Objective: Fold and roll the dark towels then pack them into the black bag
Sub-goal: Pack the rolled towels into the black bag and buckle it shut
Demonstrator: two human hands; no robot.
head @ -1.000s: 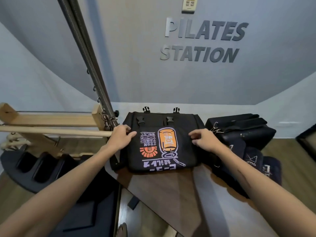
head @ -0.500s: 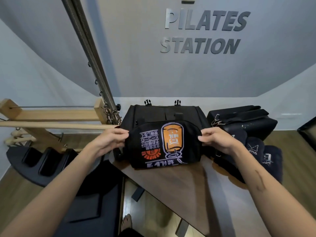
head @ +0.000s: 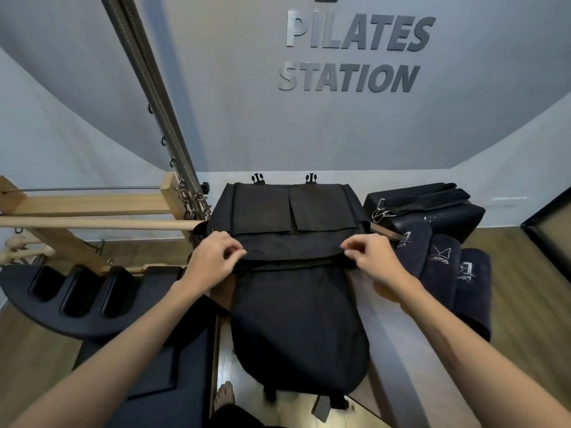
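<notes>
Both hands are on the bag (head: pixel 296 304) right at its opening. Left hand (head: pixel 213 262) has its fingers curled and pinching the edge of the mouth on the left side, right hand (head: pixel 370 257) is doing the same on the right side, thumb and fingers closed on the fabric rim. Forearms come in from the bottom corners of the shot.

Bag lies flat on the table (head: pixel 401 350), flap thrown open toward me so its plain black inside faces up and the rounded end hangs over the near table edge. Back panel with two pockets sits on the far side, and two little buckles (head: pixel 258 178) poke up at the very top near the wall.

Towels (head: pixel 438 261) are just right of the bag, three dark rolls lined up side by side with pale logos on them, the nearest one close to my right hand. Behind them sits a black padded box (head: pixel 432 208) with a metal clip (head: pixel 381 211) on it.

Left side has a wooden frame (head: pixel 92 208) with springs (head: pixel 148 88) running up diagonally, plus a black curved piece (head: pixel 77 301) with slots on the floor. Wall sign (head: pixel 355 54) reads PILATES STATION. A bare foot (head: pixel 224 396) shows at the bottom.
</notes>
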